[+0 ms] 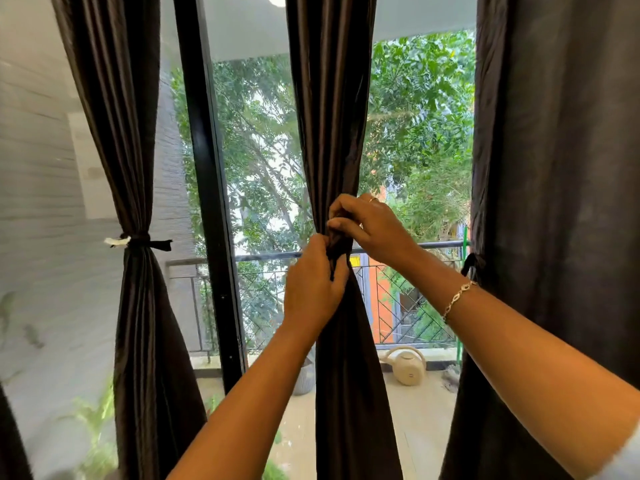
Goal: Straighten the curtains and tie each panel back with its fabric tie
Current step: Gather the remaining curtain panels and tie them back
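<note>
middle curtain panel [332,133] hangs in front of the window glass, gathered to a narrow waist at about railing height. fabric tie [338,251] sits at that waist, between both hands. left hand [313,289] is just below, fingers curled round the tie and the bunched cloth. right hand [370,226] is just above, fingers bent and pinching the tie's upper part. dark tie on dark cloth, so i cannot tell whether a knot is formed. ring [373,199] on a right finger, bracelet [459,297] on the right wrist. left panel [121,133] is cinched by a knotted strip [142,239] with a white tag [117,241] at its end. right panel [554,202] hangs loose and wide, a dark loop [469,263] at its inner edge. black window frame [211,202] stands between left and middle panels. outside: railing [433,244], cream watering can [408,367] on the balcony floor, trees [415,116] beyond.
</note>
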